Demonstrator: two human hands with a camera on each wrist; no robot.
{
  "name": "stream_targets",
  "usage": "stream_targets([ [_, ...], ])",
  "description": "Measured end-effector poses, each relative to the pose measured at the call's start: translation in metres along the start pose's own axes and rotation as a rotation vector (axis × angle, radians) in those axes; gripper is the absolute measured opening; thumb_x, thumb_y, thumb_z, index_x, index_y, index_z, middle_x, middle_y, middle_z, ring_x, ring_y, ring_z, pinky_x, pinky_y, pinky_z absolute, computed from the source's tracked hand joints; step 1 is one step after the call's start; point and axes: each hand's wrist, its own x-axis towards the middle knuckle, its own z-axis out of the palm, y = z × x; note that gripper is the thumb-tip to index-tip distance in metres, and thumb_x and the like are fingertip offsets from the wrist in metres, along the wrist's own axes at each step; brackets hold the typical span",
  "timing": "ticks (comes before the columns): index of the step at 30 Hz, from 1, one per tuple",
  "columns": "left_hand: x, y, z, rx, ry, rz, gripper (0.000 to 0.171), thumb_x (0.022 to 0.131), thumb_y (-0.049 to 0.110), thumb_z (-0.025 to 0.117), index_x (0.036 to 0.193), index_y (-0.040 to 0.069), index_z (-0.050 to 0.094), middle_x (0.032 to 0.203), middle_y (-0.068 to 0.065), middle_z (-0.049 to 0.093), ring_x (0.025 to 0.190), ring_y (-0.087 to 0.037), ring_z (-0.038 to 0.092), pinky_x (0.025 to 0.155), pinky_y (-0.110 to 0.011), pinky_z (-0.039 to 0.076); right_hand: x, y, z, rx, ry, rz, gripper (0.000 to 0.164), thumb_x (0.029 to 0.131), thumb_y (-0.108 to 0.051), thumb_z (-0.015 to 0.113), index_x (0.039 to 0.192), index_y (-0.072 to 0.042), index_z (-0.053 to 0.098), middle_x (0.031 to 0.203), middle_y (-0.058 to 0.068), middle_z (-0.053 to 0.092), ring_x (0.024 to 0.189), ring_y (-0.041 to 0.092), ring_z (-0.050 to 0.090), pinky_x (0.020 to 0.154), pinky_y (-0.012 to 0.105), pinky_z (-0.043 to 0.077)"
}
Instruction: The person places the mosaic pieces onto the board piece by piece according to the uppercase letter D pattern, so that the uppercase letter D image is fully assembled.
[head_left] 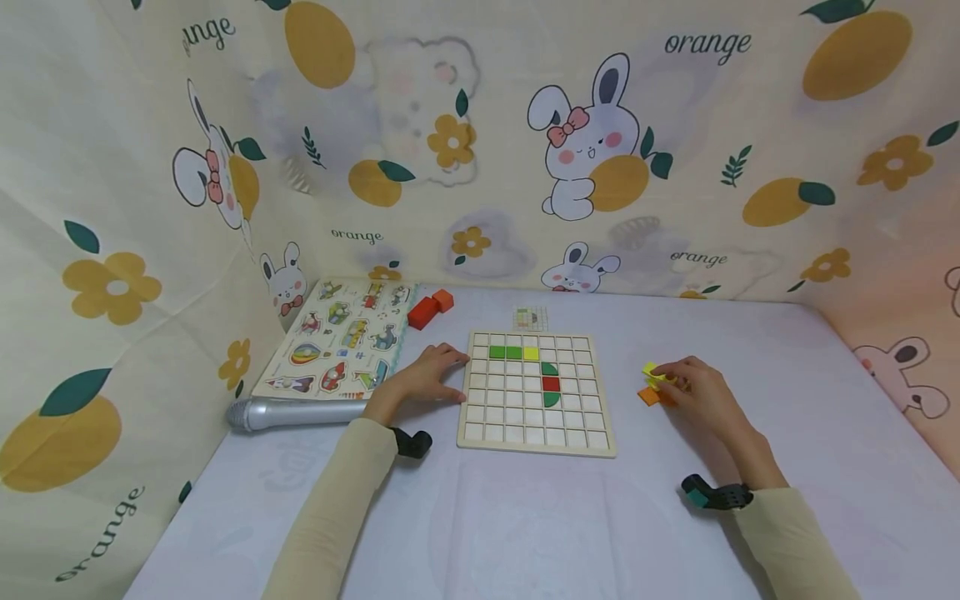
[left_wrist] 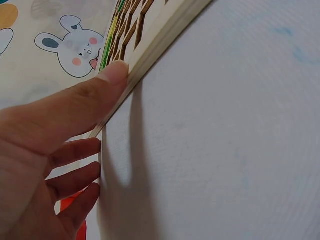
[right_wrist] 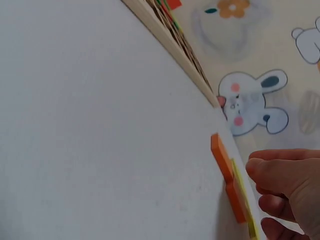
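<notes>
In the head view a pale wooden grid board [head_left: 536, 451] lies at the middle of the table, with two green squares, a yellow square [head_left: 531, 353], a red square [head_left: 551, 384] and two green curved pieces in its cells. My left hand [head_left: 420, 379] touches the board's left edge with thumb and fingertips, fingers spread. My right hand [head_left: 701, 400] is right of the board, thumb and forefinger close together over yellow tiles [head_left: 649, 367] and orange tiles [head_left: 647, 397]. In the right wrist view the fingertips [right_wrist: 257, 167] are beside the yellow tiles; whether they pinch one is hidden.
At the back left lie a sticker-like picture sheet [head_left: 337, 333], a silver microphone [head_left: 300, 413] and red-orange blocks [head_left: 423, 312]. A small pattern card [head_left: 530, 318] sits behind the board. Patterned cloth walls [head_left: 487, 208] stand behind and at both sides.
</notes>
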Motion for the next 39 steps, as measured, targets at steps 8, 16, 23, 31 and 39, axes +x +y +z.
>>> stream_targets([
  [8, 0.001, 0.001, 0.0, 0.002, -0.003, -0.012, 0.066, 0.078, 0.033, 0.075, 0.135, 0.014, 0.047, 0.135, -0.006, 0.043, 0.126, -0.024, 0.035, 0.109, -0.041, 0.03, 0.0, 0.011, 0.003, -0.012, -0.058, 0.01, 0.022, 0.085, -0.008, 0.067, 0.105, -0.001, 0.067, 0.091, 0.013, 0.055, 0.074, 0.021, 0.048, 0.059, 0.025, 0.042],
  [16, 0.001, 0.002, 0.0, 0.005, -0.003, -0.01, 0.066, 0.078, 0.033, 0.075, 0.135, 0.014, 0.047, 0.135, -0.006, 0.043, 0.125, -0.024, 0.035, 0.108, -0.04, 0.03, 0.004, 0.009, 0.002, -0.026, -0.101, 0.034, 0.024, 0.084, -0.01, 0.067, 0.106, 0.0, 0.064, 0.091, 0.014, 0.053, 0.076, 0.023, 0.047, 0.061, 0.029, 0.043],
  [23, 0.0, 0.003, 0.0, 0.003, -0.003, -0.011, 0.066, 0.078, 0.032, 0.075, 0.135, 0.013, 0.047, 0.135, -0.007, 0.044, 0.126, -0.025, 0.035, 0.109, -0.041, 0.029, 0.009, 0.005, 0.0, -0.03, -0.169, 0.073, 0.033, 0.083, -0.018, 0.069, 0.109, 0.001, 0.061, 0.088, 0.012, 0.053, 0.075, 0.022, 0.047, 0.061, 0.029, 0.042],
  [31, 0.0, 0.004, -0.001, -0.001, -0.012, -0.014, 0.066, 0.078, 0.031, 0.075, 0.135, 0.012, 0.047, 0.134, -0.008, 0.044, 0.126, -0.026, 0.035, 0.109, -0.041, 0.029, 0.012, 0.005, 0.006, -0.066, -0.131, 0.101, 0.03, 0.084, -0.022, 0.069, 0.102, 0.002, 0.063, 0.083, 0.011, 0.053, 0.072, 0.023, 0.049, 0.06, 0.029, 0.042],
  [39, 0.0, 0.002, -0.001, 0.001, -0.009, -0.027, 0.066, 0.078, 0.032, 0.075, 0.135, 0.014, 0.047, 0.135, -0.006, 0.043, 0.126, -0.024, 0.034, 0.109, -0.041, 0.029, 0.013, 0.003, 0.008, -0.011, -0.089, 0.101, 0.026, 0.083, -0.014, 0.07, 0.1, 0.0, 0.057, 0.082, 0.009, 0.056, 0.07, 0.02, 0.048, 0.058, 0.028, 0.042],
])
